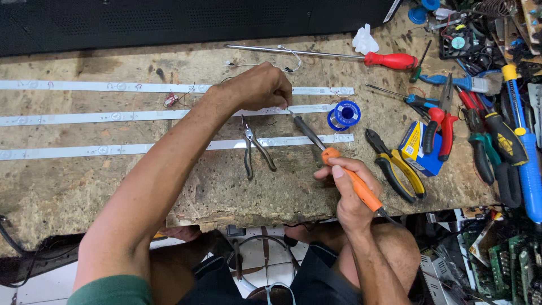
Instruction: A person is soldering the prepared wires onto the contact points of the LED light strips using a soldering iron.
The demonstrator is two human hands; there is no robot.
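right hand (351,195) grips orange-handled soldering iron (339,166), metal tip on middle white strip (141,114) | left hand (257,87) pinches strip there | grey pliers (255,148) just below strip

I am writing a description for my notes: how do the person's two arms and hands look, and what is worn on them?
Both hands, left hand and right hand, are bare: no gloves, rings or watch visible. Forearms are uncovered. A green sleeve shows on the left upper arm.
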